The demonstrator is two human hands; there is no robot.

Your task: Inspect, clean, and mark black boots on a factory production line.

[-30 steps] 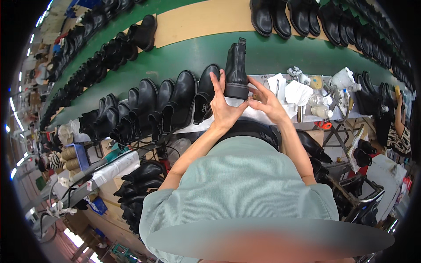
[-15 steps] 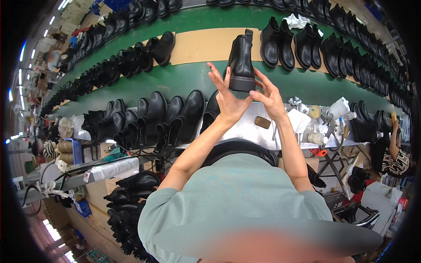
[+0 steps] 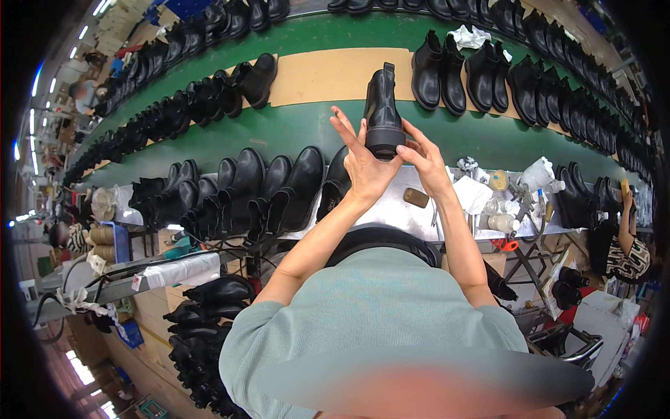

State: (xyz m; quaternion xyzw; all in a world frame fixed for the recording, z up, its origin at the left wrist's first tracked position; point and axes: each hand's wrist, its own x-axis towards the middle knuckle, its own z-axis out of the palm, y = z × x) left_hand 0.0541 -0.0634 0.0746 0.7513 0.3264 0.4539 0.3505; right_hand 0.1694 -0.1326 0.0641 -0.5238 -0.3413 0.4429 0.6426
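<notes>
A black leather ankle boot (image 3: 383,108) is held up in front of me, its heel toward me and its pull tab pointing away. My left hand (image 3: 367,166) grips it from the left, thumb at the heel and the other fingers partly spread along its side. On the right, my right hand (image 3: 424,162) holds the sole edge, with its thumb against the heel. The boot's toe is hidden from view. Below the hands, a small brown block (image 3: 417,197) lies on the metal-topped bench (image 3: 391,209).
Black boots (image 3: 300,181) stand in a row left of my hands. Farther back, boot pairs (image 3: 438,73) line the green table (image 3: 307,122) and tan board (image 3: 335,77). Bottles (image 3: 504,222) and a white cloth (image 3: 472,194) sit at right. Another person (image 3: 626,255) is at far right.
The boot has tilted, showing more of its heel underside, and its pull tab has dropped lower in view. Both hands keep hold of it in nearly the same place.
</notes>
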